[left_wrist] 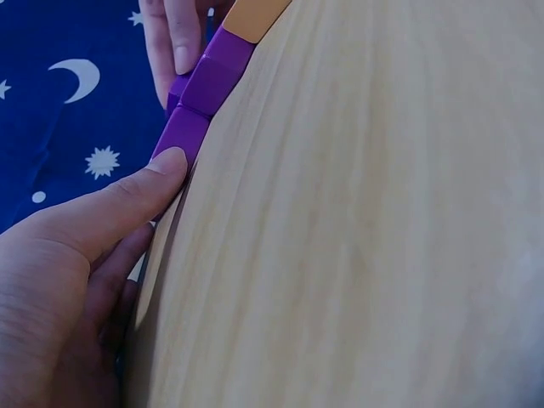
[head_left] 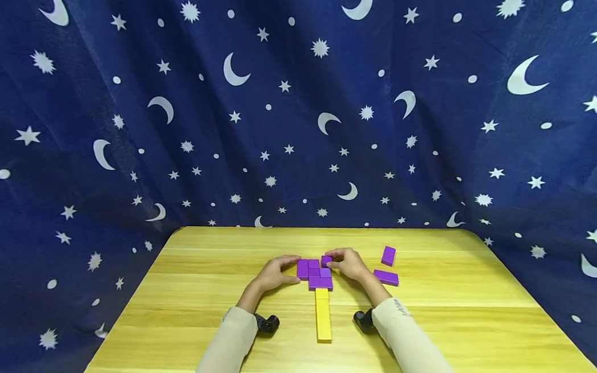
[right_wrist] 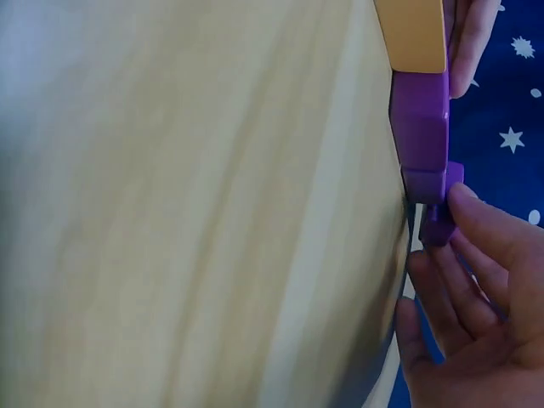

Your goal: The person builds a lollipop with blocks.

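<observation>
Purple blocks lie together in a flat group on the table, above an upright column of yellow blocks (head_left: 323,319). My left hand (head_left: 275,273) holds the leftmost purple block (head_left: 302,270), its thumb on the near end and index finger by the far end. In the left wrist view the thumb (left_wrist: 170,166) touches that block. Between thumb and fingers, my right hand (head_left: 349,264) pinches a small purple cube (head_left: 326,261) at the group's upper right. A wide purple block (head_left: 320,284) joins the group to the yellow column.
Two loose purple blocks lie right of my right hand: one slanted block (head_left: 388,255) farther back and one lying sideways (head_left: 386,277). Both wrists wear black cameras. Behind the wooden table (head_left: 210,329) hangs a blue curtain (head_left: 294,124) with moons and stars.
</observation>
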Demonstrator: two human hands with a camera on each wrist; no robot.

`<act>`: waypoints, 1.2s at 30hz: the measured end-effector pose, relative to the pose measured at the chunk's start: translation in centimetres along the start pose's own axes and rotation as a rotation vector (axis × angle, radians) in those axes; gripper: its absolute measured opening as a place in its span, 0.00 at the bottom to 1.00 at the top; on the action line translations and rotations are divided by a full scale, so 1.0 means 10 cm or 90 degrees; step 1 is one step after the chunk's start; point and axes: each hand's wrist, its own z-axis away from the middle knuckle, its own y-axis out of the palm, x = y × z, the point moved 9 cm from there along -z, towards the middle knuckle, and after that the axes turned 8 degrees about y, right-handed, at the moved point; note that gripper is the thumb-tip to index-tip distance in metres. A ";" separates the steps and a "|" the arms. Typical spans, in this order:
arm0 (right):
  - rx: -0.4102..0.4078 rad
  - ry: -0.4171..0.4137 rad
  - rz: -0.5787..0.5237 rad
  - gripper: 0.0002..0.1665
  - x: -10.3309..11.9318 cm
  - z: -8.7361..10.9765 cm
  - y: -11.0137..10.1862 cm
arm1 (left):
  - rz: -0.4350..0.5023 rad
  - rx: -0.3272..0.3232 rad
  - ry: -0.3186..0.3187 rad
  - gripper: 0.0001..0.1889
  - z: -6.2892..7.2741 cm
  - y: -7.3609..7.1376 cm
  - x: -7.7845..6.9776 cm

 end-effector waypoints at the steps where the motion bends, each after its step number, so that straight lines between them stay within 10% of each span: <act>1: 0.003 0.002 0.003 0.16 0.00 0.00 0.01 | -0.001 0.001 -0.006 0.32 0.00 0.00 0.01; 36: -0.013 0.002 -0.001 0.15 -0.01 0.05 0.00 | -0.015 0.008 -0.016 0.33 -0.01 0.00 0.01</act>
